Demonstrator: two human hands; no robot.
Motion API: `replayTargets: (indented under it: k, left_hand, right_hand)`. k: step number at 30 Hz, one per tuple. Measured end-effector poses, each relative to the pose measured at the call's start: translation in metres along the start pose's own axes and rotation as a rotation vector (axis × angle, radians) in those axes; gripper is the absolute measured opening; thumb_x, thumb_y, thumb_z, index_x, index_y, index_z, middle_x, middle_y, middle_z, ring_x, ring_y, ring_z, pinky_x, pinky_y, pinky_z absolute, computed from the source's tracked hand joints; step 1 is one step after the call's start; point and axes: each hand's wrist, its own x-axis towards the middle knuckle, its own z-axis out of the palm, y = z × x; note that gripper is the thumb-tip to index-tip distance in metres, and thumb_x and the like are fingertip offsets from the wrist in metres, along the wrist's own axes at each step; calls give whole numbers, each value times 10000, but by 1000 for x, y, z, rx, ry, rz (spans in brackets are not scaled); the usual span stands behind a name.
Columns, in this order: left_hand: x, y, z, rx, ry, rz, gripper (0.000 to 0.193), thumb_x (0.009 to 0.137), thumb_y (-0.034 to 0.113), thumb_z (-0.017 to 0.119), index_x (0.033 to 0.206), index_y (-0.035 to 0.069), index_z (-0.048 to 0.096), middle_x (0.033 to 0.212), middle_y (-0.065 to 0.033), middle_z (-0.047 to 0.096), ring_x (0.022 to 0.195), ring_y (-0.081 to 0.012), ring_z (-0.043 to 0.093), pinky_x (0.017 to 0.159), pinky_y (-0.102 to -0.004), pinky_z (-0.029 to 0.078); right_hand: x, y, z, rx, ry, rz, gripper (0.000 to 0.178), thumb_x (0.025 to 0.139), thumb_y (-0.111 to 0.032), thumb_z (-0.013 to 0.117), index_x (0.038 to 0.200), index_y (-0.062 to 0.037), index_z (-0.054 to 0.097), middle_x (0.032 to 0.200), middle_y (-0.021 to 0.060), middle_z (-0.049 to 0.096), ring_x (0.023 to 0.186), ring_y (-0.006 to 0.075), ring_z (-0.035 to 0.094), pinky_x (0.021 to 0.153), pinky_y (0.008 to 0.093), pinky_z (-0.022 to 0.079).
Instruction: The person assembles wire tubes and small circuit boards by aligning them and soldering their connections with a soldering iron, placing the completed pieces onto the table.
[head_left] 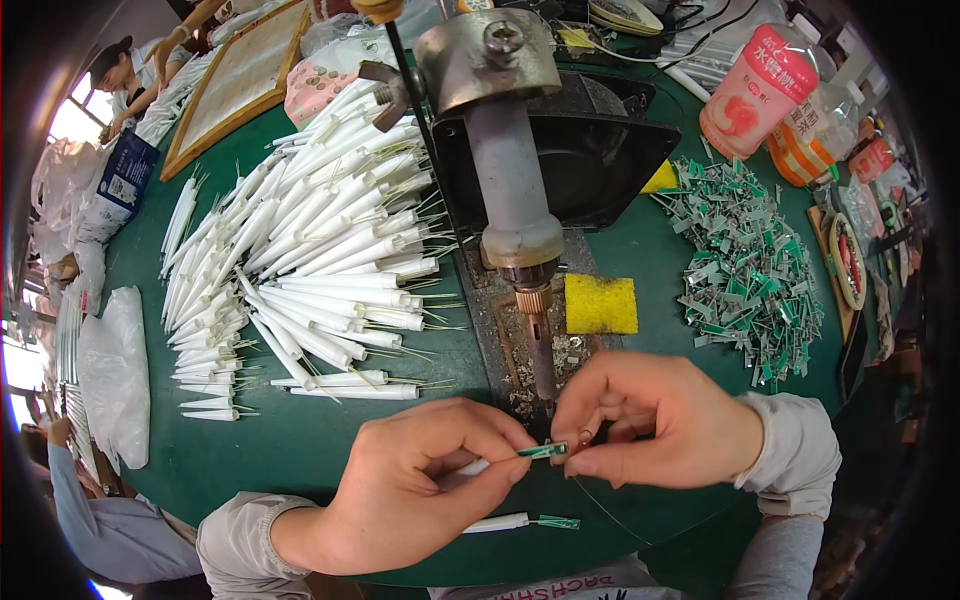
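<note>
At the far left, plastic bags (115,375) lie on the edge of the green surface (300,440), away from the work. Next to them is a big heap of white tubes (320,250) with thin wire legs. Most legs point to the right, toward the person, so I think a tube is easy to take from there.

The left hand (420,485) is closed around one white tube (475,467); thumb and forefinger pinch it near its end. At this end sits a small green board (543,451). The right hand (650,420) pinches the other side of the board with narrow fingers. Both hands hold the piece just under the tip of the soldering iron (515,200), which hangs fixed on a stand, probably so that both hands are free for the piece.

One finished tube (520,521) with its board lies near the front edge. A yellow sponge (600,304) is just beside the iron. Further right is a pile of green boards (750,270), near the right hand, and behind it a pink bottle (752,92).
</note>
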Motion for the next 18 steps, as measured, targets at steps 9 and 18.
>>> replayTargets:
  k: [9, 18]
  left_hand:
    - [11, 4, 0, -60, 128, 79, 52, 821, -91, 639, 860, -66, 617, 1031, -155, 602, 771, -78, 606, 663, -189, 493]
    - [10, 8, 0, -81, 118, 116, 53, 824, -86, 622, 851, -43, 611, 1021, -98, 612, 865, -66, 595, 744, -187, 525]
  right_hand:
    - [1, -19, -16, -158, -7, 75, 131, 875, -93, 639, 885, -45, 517, 666, 20, 625, 511, 67, 568, 448, 205, 398]
    - [-5, -11, 6, -547, 183, -343, 127, 841, -52, 645, 872, -17, 528, 658, 23, 588, 502, 67, 567, 462, 194, 416]
